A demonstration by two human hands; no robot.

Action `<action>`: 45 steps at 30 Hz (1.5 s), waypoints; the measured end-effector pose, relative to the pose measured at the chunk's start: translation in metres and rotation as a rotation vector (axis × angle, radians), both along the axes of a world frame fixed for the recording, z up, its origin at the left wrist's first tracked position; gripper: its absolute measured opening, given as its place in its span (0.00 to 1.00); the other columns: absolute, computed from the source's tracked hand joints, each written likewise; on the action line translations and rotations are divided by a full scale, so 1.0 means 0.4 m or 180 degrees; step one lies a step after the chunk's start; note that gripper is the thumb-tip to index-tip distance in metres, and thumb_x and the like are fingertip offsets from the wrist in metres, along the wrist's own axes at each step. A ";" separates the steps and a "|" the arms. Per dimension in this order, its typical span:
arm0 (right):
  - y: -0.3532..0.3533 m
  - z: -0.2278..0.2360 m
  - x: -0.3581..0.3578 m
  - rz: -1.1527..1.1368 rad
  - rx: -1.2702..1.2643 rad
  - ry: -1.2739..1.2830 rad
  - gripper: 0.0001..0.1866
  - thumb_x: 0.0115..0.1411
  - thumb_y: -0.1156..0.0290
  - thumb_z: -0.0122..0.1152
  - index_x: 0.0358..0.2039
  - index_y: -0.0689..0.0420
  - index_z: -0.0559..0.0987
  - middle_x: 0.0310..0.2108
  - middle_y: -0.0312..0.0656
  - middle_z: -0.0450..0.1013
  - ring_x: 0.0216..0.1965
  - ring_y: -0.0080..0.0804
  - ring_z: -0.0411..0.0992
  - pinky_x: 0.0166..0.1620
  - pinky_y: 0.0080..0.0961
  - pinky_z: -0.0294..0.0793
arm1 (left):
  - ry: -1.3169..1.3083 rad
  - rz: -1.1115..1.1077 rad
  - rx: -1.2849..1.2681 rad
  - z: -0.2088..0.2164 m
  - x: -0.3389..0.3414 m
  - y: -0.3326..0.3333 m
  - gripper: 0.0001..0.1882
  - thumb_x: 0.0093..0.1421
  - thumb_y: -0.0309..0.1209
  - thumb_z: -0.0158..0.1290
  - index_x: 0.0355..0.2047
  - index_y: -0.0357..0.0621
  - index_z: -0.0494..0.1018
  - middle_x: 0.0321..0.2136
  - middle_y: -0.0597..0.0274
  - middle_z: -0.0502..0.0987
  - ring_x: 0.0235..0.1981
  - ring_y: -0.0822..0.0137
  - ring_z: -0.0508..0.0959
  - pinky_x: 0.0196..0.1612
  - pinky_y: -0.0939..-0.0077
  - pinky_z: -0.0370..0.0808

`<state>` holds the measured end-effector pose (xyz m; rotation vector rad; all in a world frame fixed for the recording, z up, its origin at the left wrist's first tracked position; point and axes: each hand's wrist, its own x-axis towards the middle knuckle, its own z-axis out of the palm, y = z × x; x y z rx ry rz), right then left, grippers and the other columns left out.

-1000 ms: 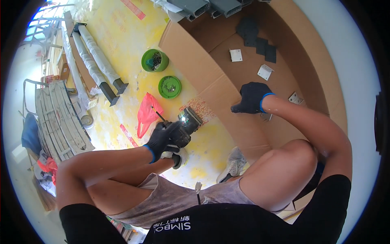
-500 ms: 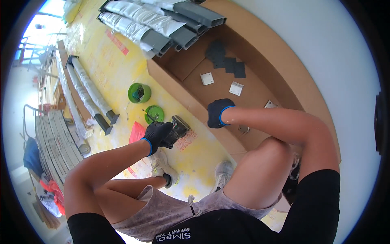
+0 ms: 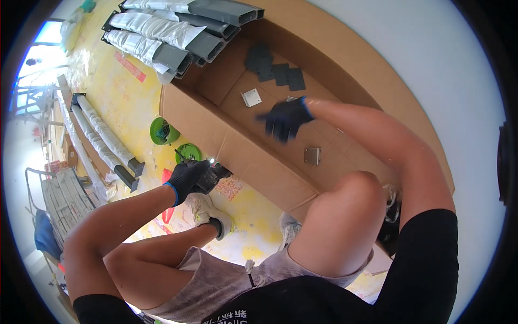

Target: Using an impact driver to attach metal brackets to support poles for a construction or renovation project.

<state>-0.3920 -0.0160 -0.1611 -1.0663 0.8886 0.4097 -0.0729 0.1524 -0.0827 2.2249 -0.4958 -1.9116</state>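
My left hand (image 3: 190, 177), in a black glove, grips a dark cordless drill (image 3: 211, 175) beside the near wall of a long cardboard box (image 3: 216, 129). A small light glows on the drill. My right hand (image 3: 287, 120), also black-gloved, is stretched out over the box with fingers apart and nothing in it. Its fingers point toward a white metal angle bracket (image 3: 251, 98) on the box bottom; they look apart from it. Another bracket (image 3: 312, 156) lies nearer my knee, and a further one is mostly hidden behind the hand. Dark square plates (image 3: 281, 74) lie farther in.
Grey rectangular posts (image 3: 208, 46), partly wrapped in white film, rest across the box's far end. A green tub (image 3: 163, 131) and a green lid (image 3: 188, 153) stand on the yellow-covered floor left of the box. More wrapped posts (image 3: 102, 129) lie farther left.
My right hand has gone from closed to open fingers and reached farther into the box, nearer the brackets. The view has shifted; my left hand still grips the drill, now against the box wall.
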 end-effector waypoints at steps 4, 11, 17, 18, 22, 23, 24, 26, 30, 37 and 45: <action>-0.147 -0.253 -0.178 -0.0357 -0.3853 0.1067 0.29 0.63 0.44 0.58 0.54 0.55 0.80 0.48 0.49 0.80 0.51 0.49 0.78 0.55 0.40 0.77 | 0.0471 -0.0337 0.0247 -0.005 0.010 -0.040 0.22 0.70 0.44 0.54 0.56 0.42 0.72 0.41 0.54 0.82 0.37 0.58 0.85 0.41 0.59 0.86; -0.127 -0.144 -0.108 -0.0538 -0.3080 0.2180 0.36 0.50 0.48 0.73 0.57 0.52 0.79 0.57 0.52 0.76 0.59 0.51 0.73 0.61 0.40 0.73 | 0.0194 -0.2570 0.0427 0.038 0.306 -0.087 0.24 0.66 0.43 0.60 0.57 0.43 0.73 0.43 0.55 0.82 0.44 0.58 0.83 0.46 0.59 0.83; -0.147 -0.265 -0.132 -0.0516 -0.3732 0.2153 0.36 0.49 0.49 0.73 0.54 0.59 0.81 0.54 0.56 0.77 0.57 0.53 0.74 0.60 0.40 0.73 | -0.1570 -0.3376 -0.1580 -0.153 0.475 -0.033 0.18 0.57 0.35 0.61 0.46 0.41 0.78 0.36 0.47 0.82 0.40 0.49 0.83 0.48 0.59 0.79; -0.149 -0.275 -0.148 -0.0534 -0.3681 0.2461 0.35 0.49 0.48 0.72 0.52 0.59 0.82 0.53 0.58 0.78 0.57 0.54 0.75 0.60 0.40 0.73 | -0.1579 -0.3273 -0.1931 -0.196 0.472 -0.018 0.17 0.57 0.34 0.61 0.45 0.42 0.78 0.37 0.49 0.81 0.40 0.51 0.82 0.47 0.60 0.79; -0.162 -0.266 -0.212 -0.0205 -0.2972 0.2821 0.35 0.50 0.46 0.71 0.51 0.59 0.83 0.51 0.58 0.79 0.54 0.53 0.78 0.55 0.39 0.76 | -0.1688 -0.3282 -0.2445 -0.331 0.422 0.019 0.18 0.57 0.30 0.62 0.48 0.44 0.77 0.42 0.53 0.78 0.44 0.52 0.80 0.48 0.61 0.79; -0.155 -0.234 -0.219 -0.0228 -0.2946 0.2878 0.35 0.50 0.46 0.71 0.51 0.59 0.83 0.51 0.58 0.79 0.54 0.53 0.78 0.55 0.39 0.76 | -0.1783 -0.3317 -0.2400 -0.343 0.409 0.025 0.18 0.57 0.31 0.62 0.48 0.45 0.77 0.42 0.52 0.79 0.44 0.49 0.81 0.48 0.60 0.78; -0.143 -0.204 -0.224 -0.0252 -0.2742 0.2407 0.33 0.51 0.46 0.71 0.48 0.61 0.84 0.45 0.58 0.81 0.47 0.52 0.80 0.51 0.40 0.77 | -0.1948 -0.3103 -0.2964 -0.394 0.425 0.051 0.21 0.58 0.33 0.62 0.52 0.45 0.74 0.44 0.48 0.80 0.47 0.44 0.80 0.49 0.56 0.78; -0.088 -0.160 -0.254 -0.0790 -0.2386 0.1850 0.30 0.53 0.47 0.71 0.44 0.62 0.85 0.37 0.55 0.82 0.36 0.48 0.81 0.43 0.41 0.78 | -0.1950 -0.2257 -0.2421 -0.415 0.414 0.072 0.24 0.61 0.36 0.62 0.55 0.45 0.71 0.44 0.42 0.81 0.47 0.40 0.80 0.48 0.53 0.78; 0.031 0.005 -0.214 -0.1798 -0.1954 0.1765 0.26 0.53 0.53 0.74 0.42 0.62 0.84 0.30 0.50 0.81 0.31 0.44 0.79 0.38 0.40 0.78 | -0.2484 -0.2289 -0.1597 -0.429 0.480 0.091 0.15 0.66 0.40 0.55 0.45 0.42 0.71 0.34 0.39 0.82 0.39 0.36 0.82 0.41 0.46 0.78; 0.145 -0.020 -0.297 -0.1294 -0.2813 0.1638 0.33 0.49 0.57 0.76 0.52 0.62 0.77 0.43 0.50 0.79 0.47 0.44 0.78 0.51 0.36 0.77 | -0.2039 -0.3119 -0.2342 -0.457 0.536 0.055 0.09 0.64 0.35 0.52 0.34 0.43 0.73 0.27 0.39 0.80 0.33 0.33 0.79 0.37 0.40 0.75; 0.026 -0.120 -0.106 0.0345 -0.4758 0.0030 0.32 0.40 0.58 0.76 0.45 0.59 0.79 0.48 0.52 0.74 0.53 0.54 0.71 0.57 0.43 0.71 | -0.2358 -0.3307 -0.2398 -0.065 0.621 -0.075 0.09 0.65 0.32 0.53 0.30 0.40 0.72 0.24 0.38 0.76 0.29 0.35 0.78 0.30 0.47 0.72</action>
